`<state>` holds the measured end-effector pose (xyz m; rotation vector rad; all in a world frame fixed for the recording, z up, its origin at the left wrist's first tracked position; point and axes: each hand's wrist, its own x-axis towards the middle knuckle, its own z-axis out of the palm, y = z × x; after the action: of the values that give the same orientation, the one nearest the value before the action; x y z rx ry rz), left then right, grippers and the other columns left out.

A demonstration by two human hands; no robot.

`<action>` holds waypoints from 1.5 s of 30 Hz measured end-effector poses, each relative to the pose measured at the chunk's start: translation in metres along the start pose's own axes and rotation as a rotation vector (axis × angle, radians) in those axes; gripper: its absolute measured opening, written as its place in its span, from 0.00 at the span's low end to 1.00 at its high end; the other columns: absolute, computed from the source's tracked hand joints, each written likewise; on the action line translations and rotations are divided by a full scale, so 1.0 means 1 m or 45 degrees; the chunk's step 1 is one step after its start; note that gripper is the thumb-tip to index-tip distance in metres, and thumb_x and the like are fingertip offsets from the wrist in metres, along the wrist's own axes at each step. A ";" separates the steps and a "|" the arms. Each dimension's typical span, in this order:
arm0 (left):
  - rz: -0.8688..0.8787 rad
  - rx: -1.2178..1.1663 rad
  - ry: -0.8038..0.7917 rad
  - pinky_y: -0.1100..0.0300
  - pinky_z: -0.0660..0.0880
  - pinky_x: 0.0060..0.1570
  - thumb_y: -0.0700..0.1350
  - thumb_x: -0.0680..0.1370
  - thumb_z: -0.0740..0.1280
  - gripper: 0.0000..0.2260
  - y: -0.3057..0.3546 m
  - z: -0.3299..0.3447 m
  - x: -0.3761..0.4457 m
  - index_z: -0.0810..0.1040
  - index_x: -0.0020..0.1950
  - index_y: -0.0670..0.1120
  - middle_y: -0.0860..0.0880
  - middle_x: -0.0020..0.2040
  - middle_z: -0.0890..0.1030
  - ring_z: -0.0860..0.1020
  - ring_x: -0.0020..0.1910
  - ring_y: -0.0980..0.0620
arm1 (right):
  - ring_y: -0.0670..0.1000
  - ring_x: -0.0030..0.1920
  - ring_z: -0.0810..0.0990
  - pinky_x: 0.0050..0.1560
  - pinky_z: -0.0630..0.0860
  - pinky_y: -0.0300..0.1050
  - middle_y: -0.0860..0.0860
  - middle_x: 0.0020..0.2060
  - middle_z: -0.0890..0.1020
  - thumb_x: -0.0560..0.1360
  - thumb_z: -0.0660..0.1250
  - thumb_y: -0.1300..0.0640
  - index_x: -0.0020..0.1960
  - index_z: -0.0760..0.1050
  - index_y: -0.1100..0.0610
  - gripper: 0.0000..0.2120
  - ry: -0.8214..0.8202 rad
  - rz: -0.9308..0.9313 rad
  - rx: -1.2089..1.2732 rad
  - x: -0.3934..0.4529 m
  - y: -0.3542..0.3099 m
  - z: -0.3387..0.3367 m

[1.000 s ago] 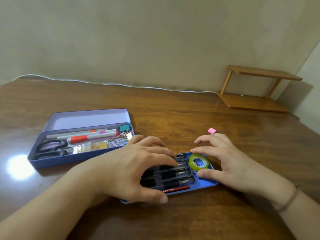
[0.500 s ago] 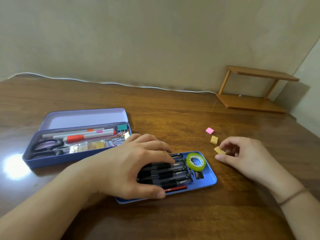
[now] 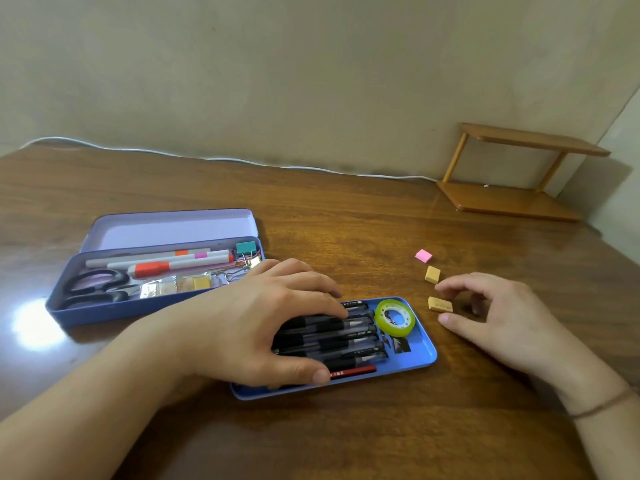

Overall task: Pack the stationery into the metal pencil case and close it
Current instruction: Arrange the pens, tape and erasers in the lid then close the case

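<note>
From my head camera, my left hand (image 3: 263,320) lies flat, fingers spread, pressing down on the row of black pens (image 3: 332,337) in the blue tray (image 3: 424,355) in front of me. A green tape roll (image 3: 394,315) sits at the tray's right end. My right hand (image 3: 498,317) hovers just right of the tray, thumb and forefinger apart around an orange eraser (image 3: 440,304) without gripping it. Another orange eraser (image 3: 432,274) and a pink eraser (image 3: 423,256) lie beyond. The metal pencil case (image 3: 104,311) stands open to the left, holding scissors (image 3: 93,289) and markers (image 3: 180,263).
</note>
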<state>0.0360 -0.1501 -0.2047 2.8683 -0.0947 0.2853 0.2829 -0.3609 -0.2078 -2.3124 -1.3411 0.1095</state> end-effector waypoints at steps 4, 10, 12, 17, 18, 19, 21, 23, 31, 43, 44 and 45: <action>-0.003 0.001 -0.012 0.55 0.62 0.71 0.69 0.74 0.64 0.27 0.000 -0.001 0.000 0.70 0.70 0.60 0.62 0.70 0.68 0.61 0.71 0.63 | 0.42 0.41 0.78 0.37 0.71 0.29 0.34 0.40 0.81 0.68 0.77 0.57 0.47 0.79 0.40 0.15 0.140 -0.143 0.088 -0.005 -0.007 -0.002; -0.016 0.002 -0.012 0.56 0.61 0.71 0.69 0.74 0.64 0.28 -0.001 0.000 0.000 0.71 0.70 0.59 0.62 0.70 0.69 0.61 0.71 0.62 | 0.50 0.49 0.80 0.49 0.76 0.41 0.42 0.44 0.84 0.69 0.75 0.54 0.44 0.83 0.48 0.04 -0.069 -0.650 0.242 -0.013 -0.025 0.006; -0.021 0.009 -0.012 0.56 0.61 0.71 0.69 0.73 0.64 0.28 -0.001 0.000 0.000 0.71 0.70 0.59 0.62 0.70 0.69 0.61 0.71 0.63 | 0.48 0.51 0.79 0.49 0.76 0.42 0.40 0.45 0.82 0.71 0.74 0.50 0.42 0.83 0.48 0.02 -0.086 -0.735 0.132 -0.011 -0.024 0.012; -0.011 0.009 -0.014 0.55 0.62 0.70 0.69 0.74 0.64 0.27 -0.001 0.000 0.000 0.71 0.70 0.59 0.62 0.69 0.70 0.62 0.70 0.62 | 0.47 0.51 0.76 0.48 0.73 0.39 0.37 0.46 0.77 0.71 0.70 0.43 0.42 0.84 0.46 0.08 -0.056 -0.684 0.016 -0.007 -0.023 0.018; -0.011 0.007 -0.015 0.54 0.62 0.70 0.69 0.74 0.64 0.27 -0.001 0.000 0.000 0.71 0.70 0.59 0.62 0.69 0.70 0.62 0.70 0.62 | 0.48 0.51 0.76 0.48 0.73 0.39 0.37 0.46 0.77 0.70 0.70 0.42 0.43 0.84 0.45 0.09 -0.066 -0.655 0.017 -0.007 -0.022 0.018; -0.012 0.004 -0.018 0.54 0.62 0.70 0.69 0.74 0.64 0.27 -0.001 0.000 0.000 0.71 0.70 0.59 0.62 0.69 0.70 0.62 0.70 0.62 | 0.48 0.51 0.76 0.48 0.74 0.39 0.37 0.46 0.76 0.70 0.70 0.42 0.44 0.84 0.44 0.09 -0.082 -0.642 0.026 -0.006 -0.022 0.018; -0.013 0.001 -0.017 0.53 0.63 0.70 0.69 0.74 0.64 0.27 -0.001 0.001 0.000 0.71 0.70 0.59 0.63 0.68 0.70 0.63 0.70 0.63 | 0.47 0.51 0.76 0.48 0.74 0.38 0.37 0.45 0.77 0.71 0.72 0.44 0.45 0.85 0.44 0.06 -0.086 -0.650 0.048 -0.005 -0.019 0.020; -0.011 0.005 -0.016 0.53 0.63 0.70 0.69 0.74 0.64 0.27 -0.001 0.001 0.000 0.71 0.70 0.59 0.63 0.69 0.70 0.63 0.70 0.62 | 0.45 0.50 0.77 0.47 0.75 0.39 0.37 0.45 0.78 0.71 0.72 0.49 0.45 0.85 0.44 0.05 -0.062 -0.665 0.044 -0.004 -0.018 0.023; -0.009 -0.012 0.000 0.54 0.63 0.70 0.68 0.74 0.64 0.27 0.000 0.000 -0.001 0.71 0.69 0.59 0.63 0.68 0.71 0.63 0.69 0.63 | 0.45 0.49 0.77 0.45 0.69 0.31 0.40 0.50 0.82 0.73 0.72 0.53 0.52 0.81 0.43 0.09 0.245 -0.294 0.260 0.012 -0.004 0.012; -0.053 -0.028 -0.006 0.52 0.59 0.73 0.70 0.72 0.64 0.29 -0.002 0.003 -0.002 0.68 0.71 0.62 0.63 0.72 0.64 0.55 0.74 0.59 | 0.43 0.39 0.80 0.37 0.73 0.31 0.42 0.34 0.84 0.75 0.69 0.56 0.42 0.82 0.44 0.07 0.218 -0.096 0.263 0.005 -0.003 0.010; -0.059 -0.025 -0.010 0.51 0.59 0.73 0.70 0.72 0.64 0.29 -0.002 0.004 -0.002 0.68 0.71 0.62 0.63 0.72 0.64 0.55 0.74 0.59 | 0.43 0.39 0.80 0.38 0.73 0.31 0.41 0.34 0.84 0.74 0.71 0.57 0.41 0.81 0.43 0.09 0.167 -0.115 0.224 0.003 -0.003 0.012; -0.063 -0.023 -0.020 0.51 0.59 0.73 0.70 0.72 0.64 0.29 -0.002 0.004 -0.001 0.68 0.71 0.62 0.63 0.72 0.64 0.55 0.74 0.59 | 0.43 0.40 0.80 0.38 0.73 0.32 0.41 0.35 0.83 0.73 0.72 0.58 0.41 0.81 0.42 0.10 0.140 -0.117 0.185 0.002 -0.001 0.013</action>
<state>0.0361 -0.1491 -0.2096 2.8509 -0.0287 0.2513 0.2790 -0.3542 -0.2185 -2.1021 -1.3364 0.0477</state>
